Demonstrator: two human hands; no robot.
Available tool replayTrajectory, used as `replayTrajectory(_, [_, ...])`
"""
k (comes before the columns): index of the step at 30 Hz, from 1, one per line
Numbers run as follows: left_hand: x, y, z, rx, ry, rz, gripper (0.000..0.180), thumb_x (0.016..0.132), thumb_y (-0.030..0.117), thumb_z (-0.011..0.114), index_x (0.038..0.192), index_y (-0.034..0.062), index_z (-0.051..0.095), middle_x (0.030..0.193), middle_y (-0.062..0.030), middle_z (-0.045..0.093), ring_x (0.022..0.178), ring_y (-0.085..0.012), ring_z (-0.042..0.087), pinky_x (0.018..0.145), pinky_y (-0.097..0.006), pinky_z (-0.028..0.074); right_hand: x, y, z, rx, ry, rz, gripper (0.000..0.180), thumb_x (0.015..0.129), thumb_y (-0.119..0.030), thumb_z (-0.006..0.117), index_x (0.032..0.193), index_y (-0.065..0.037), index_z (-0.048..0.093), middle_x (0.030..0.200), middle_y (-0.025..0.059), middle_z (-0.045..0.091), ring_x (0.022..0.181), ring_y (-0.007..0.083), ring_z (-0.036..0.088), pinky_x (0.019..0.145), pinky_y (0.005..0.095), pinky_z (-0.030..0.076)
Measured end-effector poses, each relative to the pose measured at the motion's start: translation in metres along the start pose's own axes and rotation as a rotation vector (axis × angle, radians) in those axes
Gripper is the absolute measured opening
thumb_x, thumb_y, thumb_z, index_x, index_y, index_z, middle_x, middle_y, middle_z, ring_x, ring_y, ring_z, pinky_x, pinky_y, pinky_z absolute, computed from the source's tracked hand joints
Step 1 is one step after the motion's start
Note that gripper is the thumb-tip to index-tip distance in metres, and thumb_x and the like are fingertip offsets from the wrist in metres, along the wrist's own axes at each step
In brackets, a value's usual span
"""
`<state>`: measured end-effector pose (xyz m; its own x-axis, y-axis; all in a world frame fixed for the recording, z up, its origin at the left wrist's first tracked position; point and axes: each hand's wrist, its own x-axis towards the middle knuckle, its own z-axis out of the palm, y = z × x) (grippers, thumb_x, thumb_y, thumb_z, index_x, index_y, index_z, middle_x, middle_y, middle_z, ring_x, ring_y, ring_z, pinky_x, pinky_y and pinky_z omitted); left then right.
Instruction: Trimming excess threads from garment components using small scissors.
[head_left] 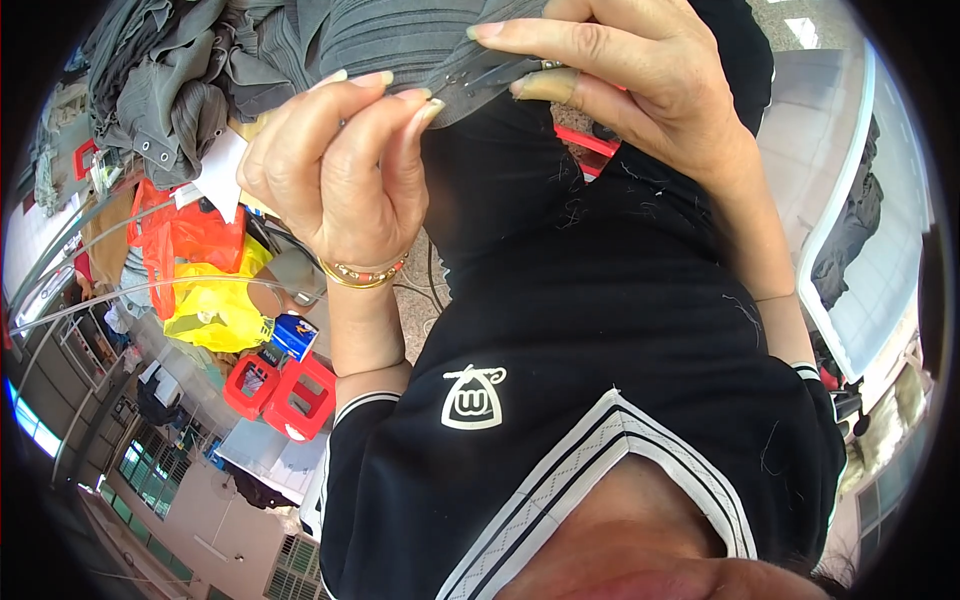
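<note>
Grey ribbed fabric (390, 45) lies over my lap at the top of the view. At its lower edge, my left hand (345, 165) is closed, thumb and fingers pinching the cloth near some small dark bits. My right hand (630, 80) holds a small slim tool with a dark, pointed metal blade (500, 75) between thumb and fingers. The blade lies against the cloth and points toward my left fingertips. Its grip is mostly hidden in my hand, so its exact kind is unclear.
Rumpled grey garments (170, 90) are heaped at the upper left. Below them are a red plastic bag (180, 235), a yellow bag (215, 310), a blue box (294, 336) and red plastic stools (300, 395). A white table (880, 250) with dark cloth stands at the right.
</note>
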<state>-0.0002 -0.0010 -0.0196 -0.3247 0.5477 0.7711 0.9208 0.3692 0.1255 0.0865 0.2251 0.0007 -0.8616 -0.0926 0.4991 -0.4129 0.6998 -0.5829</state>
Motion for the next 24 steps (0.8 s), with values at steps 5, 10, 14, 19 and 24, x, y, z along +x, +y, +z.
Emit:
replayTrajectory(5, [0.0, 0.002, -0.001, -0.012, -0.008, -0.01, 0.013, 0.085, 0.025, 0.077, 0.092, 0.0171, 0.07, 0.099, 0.002, 0.064, 0.091, -0.0173, 0.059, 0.082, -0.032, 0.043, 0.003, -0.001, 0.001, -0.042, -0.044, -0.012, 0.037, 0.077, -0.022, 0.079, 0.112, -0.018, 0.073, 0.08, -0.0026, 0.056, 0.071, 0.0157, 0.056, 0.064, 0.0298, 0.038])
replayTrajectory(10, [-0.002, 0.002, 0.002, -0.074, 0.006, -0.038, 0.012, 0.085, 0.024, 0.076, 0.093, 0.0168, 0.069, 0.099, 0.0021, 0.063, 0.091, -0.0176, 0.059, 0.083, -0.032, 0.042, 0.003, -0.001, 0.003, -0.047, -0.037, -0.007, 0.033, 0.078, -0.024, 0.077, 0.111, -0.02, 0.073, 0.08, -0.0031, 0.056, 0.071, 0.0151, 0.056, 0.065, 0.0297, 0.037])
replayTrajectory(14, [0.001, 0.004, 0.001, -0.12, -0.029, -0.046, 0.011, 0.086, 0.02, 0.075, 0.092, 0.0142, 0.069, 0.099, -0.001, 0.063, 0.093, -0.0198, 0.059, 0.085, -0.033, 0.043, 0.008, 0.035, 0.035, -0.071, 0.253, -0.31, 0.033, 0.078, -0.022, 0.078, 0.11, -0.02, 0.073, 0.078, -0.0032, 0.056, 0.069, 0.0145, 0.056, 0.064, 0.0291, 0.037])
replayTrajectory(19, [-0.004, 0.007, -0.002, -0.413, 0.043, -0.354, 0.008, 0.088, 0.009, 0.07, 0.093, 0.0036, 0.067, 0.107, -0.0123, 0.059, 0.099, -0.0218, 0.058, 0.095, -0.031, 0.042, 0.004, -0.003, -0.002, -0.049, 0.006, -0.04, 0.035, 0.075, -0.02, 0.081, 0.11, -0.02, 0.074, 0.076, -0.0028, 0.057, 0.066, 0.0148, 0.055, 0.062, 0.0291, 0.037])
replayTrajectory(24, [-0.008, 0.009, 0.009, -0.815, 0.248, -0.606, 0.007, 0.095, 0.005, 0.061, 0.096, -0.0013, 0.064, 0.115, -0.0139, 0.059, 0.109, -0.0205, 0.056, 0.098, -0.032, 0.041, 0.01, -0.009, -0.003, -0.003, -0.042, -0.017, 0.043, 0.075, -0.02, 0.081, 0.116, -0.015, 0.071, 0.078, -0.0011, 0.058, 0.067, 0.0168, 0.055, 0.062, 0.0308, 0.038])
